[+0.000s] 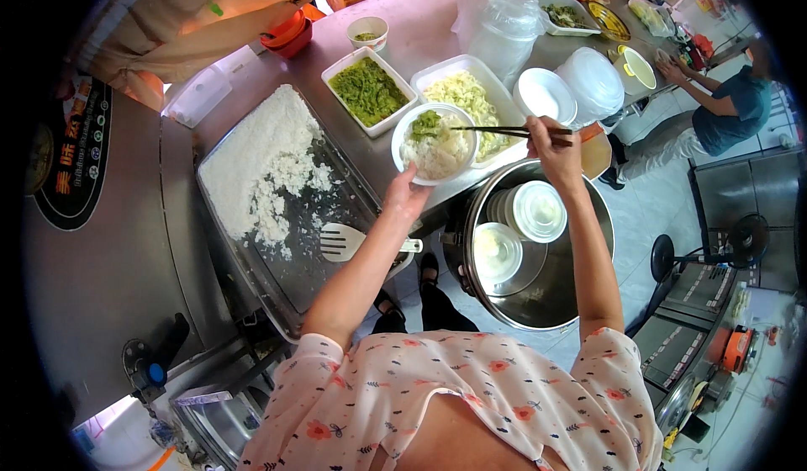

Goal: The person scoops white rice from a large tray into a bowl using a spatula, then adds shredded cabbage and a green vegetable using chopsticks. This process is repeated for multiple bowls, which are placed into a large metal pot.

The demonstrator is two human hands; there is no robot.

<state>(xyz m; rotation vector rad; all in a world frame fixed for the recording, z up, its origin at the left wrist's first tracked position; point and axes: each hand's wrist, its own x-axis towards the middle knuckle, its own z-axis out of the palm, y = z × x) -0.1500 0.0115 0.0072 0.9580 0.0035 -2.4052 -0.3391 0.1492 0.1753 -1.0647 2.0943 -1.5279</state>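
Note:
My left hand (405, 192) grips the near rim of a round white bowl (445, 171), which holds white rice with a clump of green vegetables on top. In my right hand (551, 145) is a pair of dark chopsticks (492, 131); their tips reach over the bowl's right side. Just behind the bowl stand a white tub of chopped green vegetables (366, 91) and a larger white tub of pale shredded cabbage (465, 91). To the left lies a metal tray (332, 156) heaped with rice (252, 168). A white slotted spatula (342, 242) rests on its near right part.
Below my right forearm stands a deep steel pot (538, 299) with several lidded containers (538, 211) inside. White lids (545, 97) and stacked plastic bowls (504, 25) sit at the back right. Another person (723, 105) works at the far right. A steel cabinet (109, 277) flanks the left.

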